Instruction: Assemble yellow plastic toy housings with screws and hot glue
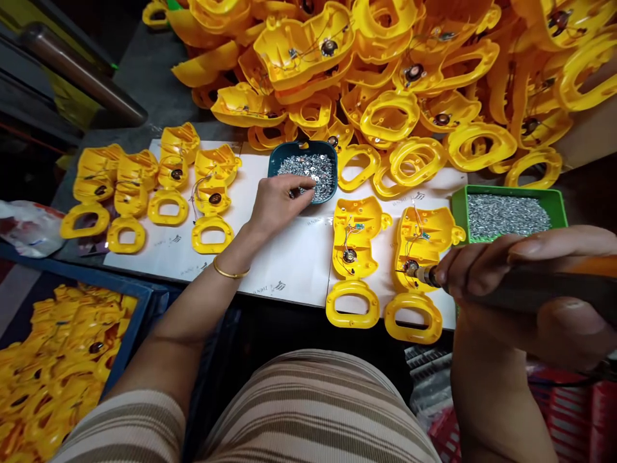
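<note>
Driver [554, 289], dark with some orange, comes nearest of all; there is one, in the right hand [491, 267], fingers wrapped round its body and thumb on the near side, a grip that probably keeps the slim end steerable. Its tip points at the dark speaker [411, 265] in one of two yellow shells [436, 222] by the near edge of the white board [284, 257]; whether it touches, I cannot tell. At lower left, a blue crate [144, 305] holds yellow parts too jumbled to count. Each of the two shells lies hollow side up, likely so its inside can be reached, with one oval ring [332, 308] below it, two in all. Farther in, the left hand [279, 199] reaches over a teal tray [286, 149], thumb and forefinger drawn together above small metal pieces [318, 168]; whether they pinch one is unclear. A green tray [558, 209] on the right makes two trays, seemingly set one per side for easy reach. To the left stand four more shells [99, 173] with four rings, apparently paired for counting. Behind everything rises a heap [313, 38] of yellow parts, overlapping beyond any count
</note>
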A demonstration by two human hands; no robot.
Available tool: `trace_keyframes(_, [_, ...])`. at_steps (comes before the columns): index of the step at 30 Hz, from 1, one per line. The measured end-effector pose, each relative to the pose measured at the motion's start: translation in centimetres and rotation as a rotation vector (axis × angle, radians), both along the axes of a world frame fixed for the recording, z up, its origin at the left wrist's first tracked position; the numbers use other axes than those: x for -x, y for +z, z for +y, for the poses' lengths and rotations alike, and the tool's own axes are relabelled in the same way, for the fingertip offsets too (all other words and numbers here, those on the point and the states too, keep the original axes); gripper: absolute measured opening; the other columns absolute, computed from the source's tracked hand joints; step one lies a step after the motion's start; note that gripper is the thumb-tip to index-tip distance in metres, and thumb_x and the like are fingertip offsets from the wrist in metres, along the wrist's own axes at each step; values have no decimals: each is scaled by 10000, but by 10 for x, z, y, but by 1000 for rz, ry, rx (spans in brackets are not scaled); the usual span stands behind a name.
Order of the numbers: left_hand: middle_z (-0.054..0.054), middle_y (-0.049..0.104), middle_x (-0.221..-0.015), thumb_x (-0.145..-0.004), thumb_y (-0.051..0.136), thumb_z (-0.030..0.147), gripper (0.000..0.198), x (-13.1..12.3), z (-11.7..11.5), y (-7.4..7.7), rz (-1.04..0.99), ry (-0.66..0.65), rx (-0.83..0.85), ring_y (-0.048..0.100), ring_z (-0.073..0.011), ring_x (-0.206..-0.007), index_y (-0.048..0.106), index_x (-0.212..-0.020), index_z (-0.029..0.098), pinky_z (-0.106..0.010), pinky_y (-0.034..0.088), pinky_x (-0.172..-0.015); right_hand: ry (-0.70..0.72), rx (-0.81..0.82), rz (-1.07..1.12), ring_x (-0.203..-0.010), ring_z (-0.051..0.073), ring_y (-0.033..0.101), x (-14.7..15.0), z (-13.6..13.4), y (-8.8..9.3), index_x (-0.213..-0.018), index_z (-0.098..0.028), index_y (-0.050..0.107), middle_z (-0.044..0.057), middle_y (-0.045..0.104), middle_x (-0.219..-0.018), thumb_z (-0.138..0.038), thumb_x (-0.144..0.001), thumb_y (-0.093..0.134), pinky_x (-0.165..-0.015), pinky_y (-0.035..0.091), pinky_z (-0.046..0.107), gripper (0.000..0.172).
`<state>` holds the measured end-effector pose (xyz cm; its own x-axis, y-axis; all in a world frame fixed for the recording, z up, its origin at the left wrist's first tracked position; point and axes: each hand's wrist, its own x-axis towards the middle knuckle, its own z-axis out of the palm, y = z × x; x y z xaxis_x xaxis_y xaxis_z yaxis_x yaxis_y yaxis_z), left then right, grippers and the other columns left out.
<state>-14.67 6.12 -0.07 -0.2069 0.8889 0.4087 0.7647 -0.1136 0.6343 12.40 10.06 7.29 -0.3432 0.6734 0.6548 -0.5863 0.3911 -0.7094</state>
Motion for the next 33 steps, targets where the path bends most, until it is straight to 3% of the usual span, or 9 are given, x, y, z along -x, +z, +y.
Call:
trace_keyframes(2, [-21, 766, -860, -824, 662, 164, 125, -17, -12, 4, -31, -85, -9, 667, -108, -696, 766, -894, 174, -227, 542, -696, 5, 22, 12, -364, 133, 537, 9, -3, 7, -900, -153, 730, -14, 570, -495, -273, -758, 680, -315, 476, 272, 192])
trace_keyframes(5, [-22, 763, -845, -823, 661, 133, 121, -43, -28, 7, -38, -214, -2, 666, -100, -684, 757, -893, 153, -206, 531, -676, -96, 170, -74, -423, 120, 559, 23, -13, 18, -856, -220, 705, -31, 585, -544, -318, -819, 710, -414, 523, 270, 105])
trace_keyframes(10, [-29, 770, -828, -836, 671, 107, 105, -72, -43, 6, -25, -344, -24, 696, -98, -707, 753, -892, 137, -174, 528, -666, -120, 185, -32, -372, 117, 484, 36, -21, 21, -851, -265, 688, -61, 521, -508, -520, -784, 730, -361, 454, 284, 267])
trace_keyframes(19, [-18, 771, -829, -857, 673, 102, 112, -77, -46, 7, -68, -394, -13, 698, -92, -712, 748, -933, 137, -177, 553, -685, -68, 303, -119, -435, 138, 514, 34, -24, 11, -874, -289, 669, -56, 537, -552, -463, -791, 739, -433, 458, 300, 205])
trace_keyframes(28, [-47, 757, -930, -841, 731, 194, 273, -79, -50, -3, -101, -355, 14, 656, -92, -693, 709, -1106, 131, -201, 546, -662, -108, 257, -42, -399, 130, 502, 38, -21, 2, -877, -262, 689, -54, 526, -538, -483, -778, 740, -381, 424, 293, 248])
trace_keyframes(31, [-48, 757, -868, -867, 709, 227, 189, -78, -51, -6, -89, -367, 44, 662, -107, -695, 740, -1030, 137, -212, 530, -652, -104, 171, 57, -347, 114, 454, 40, -20, 2, -876, -235, 711, -58, 504, -503, -532, -793, 705, -324, 370, 281, 308])
trace_keyframes(33, [-46, 761, -844, -889, 677, 213, 130, -78, -51, -7, -99, -406, 44, 679, -115, -719, 756, -969, 147, -214, 527, -665, -103, 238, -29, -386, 125, 487, 38, -23, 4, -878, -256, 703, -55, 531, -533, -496, -795, 720, -366, 416, 291, 254])
